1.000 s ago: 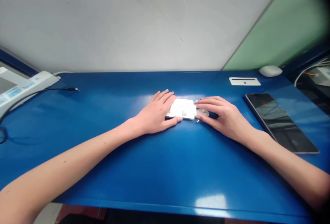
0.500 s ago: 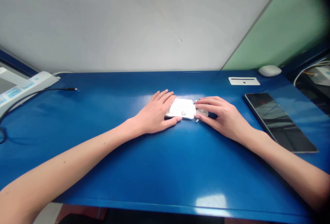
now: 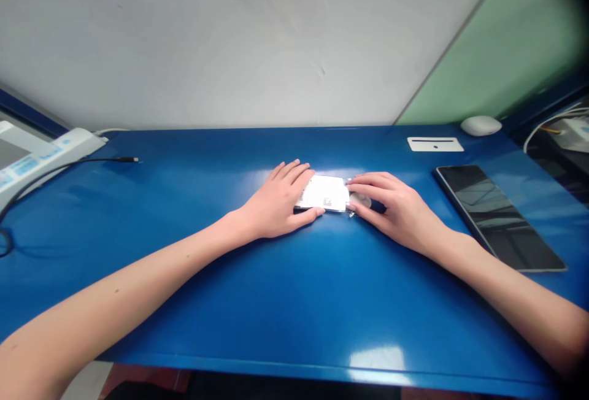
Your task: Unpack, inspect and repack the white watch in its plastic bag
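Observation:
A flat white rectangular pack with a small printed square code and a dark near edge lies on the blue table, between my two hands. My left hand rests over its left end, fingers stretched along the far side and thumb against the near edge. At the right end, the fingertips and thumb of my right hand grip the pack's edge, where shiny clear bits stick out. Under my right fingers sits a pale, rounded, see-through piece, partly hidden; its kind cannot be made out.
A dark-screened phone or tablet lies beside my right forearm. Behind it are a white slotted plate and a white rounded case. To the left, a black cable runs past a white device. A grey wall rises behind the table.

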Demonstrator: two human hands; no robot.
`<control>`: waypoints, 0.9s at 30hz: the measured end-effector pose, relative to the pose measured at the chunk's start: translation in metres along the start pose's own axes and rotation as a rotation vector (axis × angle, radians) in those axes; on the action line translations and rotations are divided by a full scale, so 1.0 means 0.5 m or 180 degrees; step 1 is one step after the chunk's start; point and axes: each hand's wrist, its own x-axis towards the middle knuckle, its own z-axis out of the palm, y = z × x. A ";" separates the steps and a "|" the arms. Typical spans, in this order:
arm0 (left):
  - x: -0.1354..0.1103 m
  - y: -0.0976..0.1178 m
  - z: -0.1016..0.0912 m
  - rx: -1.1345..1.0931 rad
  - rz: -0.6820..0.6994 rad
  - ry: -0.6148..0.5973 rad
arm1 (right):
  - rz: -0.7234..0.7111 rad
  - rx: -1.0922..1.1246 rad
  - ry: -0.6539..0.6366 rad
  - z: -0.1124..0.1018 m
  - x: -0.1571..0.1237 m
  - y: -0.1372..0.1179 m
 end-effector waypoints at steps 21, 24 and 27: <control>0.000 0.002 -0.001 0.0011 -0.0009 -0.0027 | 0.0014 0.0048 -0.0014 0.002 0.000 0.001; 0.000 0.002 -0.001 0.0022 0.0000 -0.0025 | 0.0029 0.0073 -0.0019 0.002 0.000 0.001; 0.001 0.002 -0.002 0.0014 0.0000 -0.0031 | 0.0022 0.0058 -0.0034 0.000 0.000 0.001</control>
